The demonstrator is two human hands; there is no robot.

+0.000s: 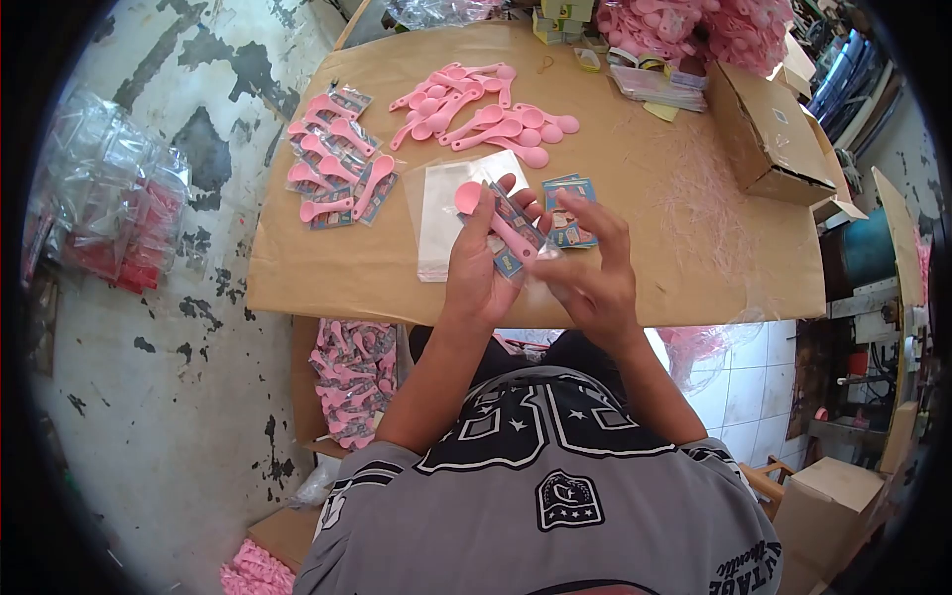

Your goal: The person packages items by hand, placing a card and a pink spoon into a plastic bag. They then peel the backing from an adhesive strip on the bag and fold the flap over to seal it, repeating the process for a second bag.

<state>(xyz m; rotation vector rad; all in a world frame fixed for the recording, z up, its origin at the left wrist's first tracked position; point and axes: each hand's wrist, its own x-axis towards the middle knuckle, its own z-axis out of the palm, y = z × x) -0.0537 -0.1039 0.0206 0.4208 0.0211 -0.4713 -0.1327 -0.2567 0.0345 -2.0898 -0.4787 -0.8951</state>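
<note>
- Head view: the left hand (474,270) holds a pink spoon (486,213) and a blue card (516,230) together, just above the near edge of the table (654,268). Its fingers are wrapped tight on both.
- The right hand (593,280) touches the low end of the spoon. Its fingers are bent and close together. I cannot tell if they pinch a thin clear bag there.
- A bunch of packed spoons (335,164) lies on the left side of the table, so I think some are done.
- More packed ones fill a box (352,375) under the table.
- A pile of loose spoons (486,111) waits at the far side, with clear bags (438,213) and spare cards (573,220) near the hands. I think a lot is left.
</note>
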